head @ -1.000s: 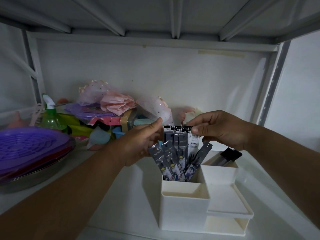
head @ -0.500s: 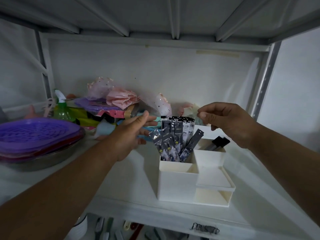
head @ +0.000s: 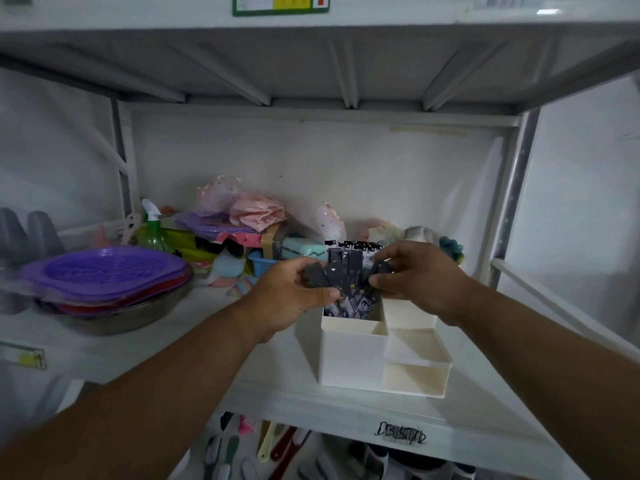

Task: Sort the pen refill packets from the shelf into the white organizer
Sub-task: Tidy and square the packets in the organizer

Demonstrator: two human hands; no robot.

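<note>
Packets [head: 341, 268] stand upright in organizer's [head: 353, 355] tall rear-left compartment, long axes near vertical, tops fanned. Left hand [head: 294, 296] pinches leftmost packets; right hand [head: 415, 275] pinches the rightmost. Bundle sits between both hands, equally near.

Head view, down onto shelf [head: 346, 403]

packets [head: 341, 271] blurred, lower ends hidden in organizer [head: 353, 355]
</note>
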